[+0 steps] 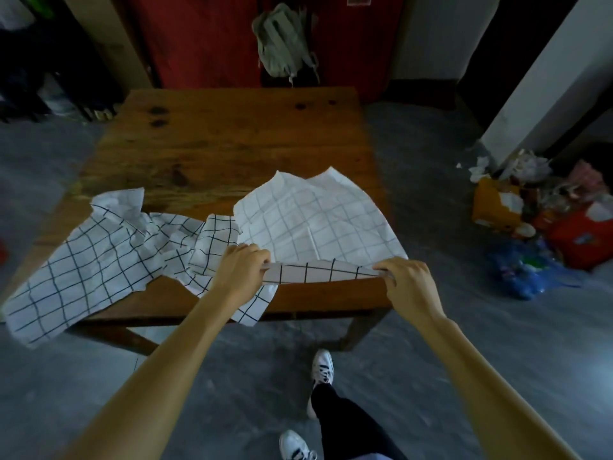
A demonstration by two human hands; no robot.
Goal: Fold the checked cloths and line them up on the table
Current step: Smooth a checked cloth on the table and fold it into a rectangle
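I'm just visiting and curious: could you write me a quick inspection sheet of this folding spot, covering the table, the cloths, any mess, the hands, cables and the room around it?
Surface: wooden table, dark stains, far half bare.
Job's things: spread checked cloth lying flat at the right; crumpled checked cloths at the left, hanging over the near edge.
Clutter: nothing seen on the table.
Hands: left hand and right hand each pinch the spread cloth's near edge, lifted.
Cables: nothing seen.
Surroundings: backpack behind the table; rubbish pile on the floor at the right.
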